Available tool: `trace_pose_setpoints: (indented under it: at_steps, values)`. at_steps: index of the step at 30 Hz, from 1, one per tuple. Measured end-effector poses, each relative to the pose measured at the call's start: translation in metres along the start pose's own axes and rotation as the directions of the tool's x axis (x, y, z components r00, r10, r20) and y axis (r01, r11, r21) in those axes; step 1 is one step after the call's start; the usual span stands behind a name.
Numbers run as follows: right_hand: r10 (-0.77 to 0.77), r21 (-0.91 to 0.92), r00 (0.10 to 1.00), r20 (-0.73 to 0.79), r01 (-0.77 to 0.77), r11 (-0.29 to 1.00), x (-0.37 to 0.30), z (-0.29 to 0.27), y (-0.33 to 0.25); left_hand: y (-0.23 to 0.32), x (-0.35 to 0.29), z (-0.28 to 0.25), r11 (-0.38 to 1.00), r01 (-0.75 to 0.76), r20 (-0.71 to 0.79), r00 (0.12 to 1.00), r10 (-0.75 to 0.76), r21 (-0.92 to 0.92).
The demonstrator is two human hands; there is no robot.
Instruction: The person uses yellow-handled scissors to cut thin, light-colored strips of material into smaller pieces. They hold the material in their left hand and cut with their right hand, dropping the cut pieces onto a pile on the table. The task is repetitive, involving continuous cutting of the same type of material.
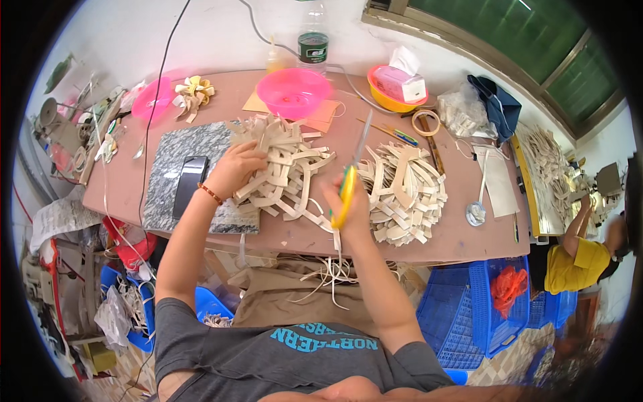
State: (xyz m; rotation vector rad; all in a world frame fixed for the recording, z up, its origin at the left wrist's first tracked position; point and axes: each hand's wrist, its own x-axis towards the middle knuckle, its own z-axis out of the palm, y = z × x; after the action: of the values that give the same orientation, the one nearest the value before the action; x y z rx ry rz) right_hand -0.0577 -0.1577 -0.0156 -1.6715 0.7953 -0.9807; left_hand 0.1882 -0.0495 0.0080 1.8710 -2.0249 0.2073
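Note:
My right hand [353, 208] is closed round the handles of a pair of scissors [345, 195], yellow and green, with the blades pointing to the far side of the table. It is slightly blurred and stands between two heaps of beige strips. At the left heap of strips [284, 164], my left hand [236, 169] has its bent fingers closed on strips at the heap's left edge. Some fingertips are hidden there. This heap lies partly on a grey marbled slab [171, 151]. To the right of the scissors sits the other heap of strips [402, 197].
A black phone [191, 184] lies on the slab. Along the back stand a pink basin [293, 94], a bottle [313, 47] and a tissue pack [398, 84] in a bowl. Thin offcuts [331, 271] hang at the front edge. Blue crates [479, 308] and another person [579, 264] are at right.

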Motion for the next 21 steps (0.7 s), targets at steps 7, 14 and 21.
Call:
trace_pose_setpoints:
  at_steps: [7, 14, 21]
  values:
    - [0.381, 0.074, 0.910, 0.162, -0.396, 0.915, -0.128, -0.103, -0.001, 0.013, 0.013, -0.032, 0.983, 0.115, 0.054, 0.993, -0.108, -0.142]
    - [0.423, -0.037, 0.901, 0.095, -0.421, 0.906, -0.185, -0.130, 0.025, 0.133, 0.072, 0.033, 0.822, 0.185, 0.061, 0.982, -0.181, -0.538]
    - [0.392, -0.092, 0.920, 0.025, -0.389, 0.917, -0.193, -0.143, 0.031, 0.176, 0.110, 0.116, 0.829, 0.354, 0.129, 0.935, -0.332, -0.433]
